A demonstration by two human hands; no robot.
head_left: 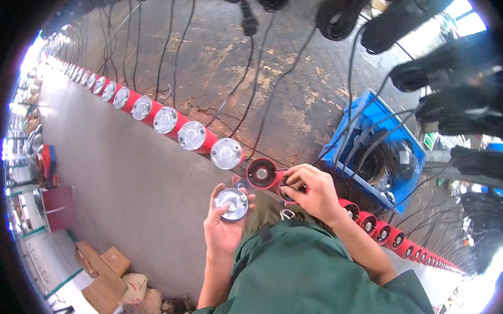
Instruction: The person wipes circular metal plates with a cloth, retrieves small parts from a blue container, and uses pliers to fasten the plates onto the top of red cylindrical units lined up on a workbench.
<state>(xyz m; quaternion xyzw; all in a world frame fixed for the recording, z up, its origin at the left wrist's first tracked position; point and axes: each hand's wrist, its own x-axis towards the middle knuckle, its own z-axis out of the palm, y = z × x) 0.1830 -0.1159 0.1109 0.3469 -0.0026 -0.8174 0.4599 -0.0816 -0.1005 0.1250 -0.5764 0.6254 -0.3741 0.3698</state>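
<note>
- The left hand (224,225) is nearest: its fingers are curled around a round clear lens cap (231,204), held face up just short of the row of red housings.
- The right hand (312,191) reaches to an open red housing (287,187) on the surface (123,169), fingers pinched at its mouth; whether they grip a small part inside I cannot tell, as the hand hides it.
- Just left of it, another open red housing (261,173) shows its bare inside, no cap on.
- Farther left, the capped housings (192,135) run off in a long line: that stretch looks done.
- To the right, the uncapped housings (379,230) trail away, so by my judgement much is left.
- Beyond, a blue crate (375,114) holds coiled black cables.
</note>
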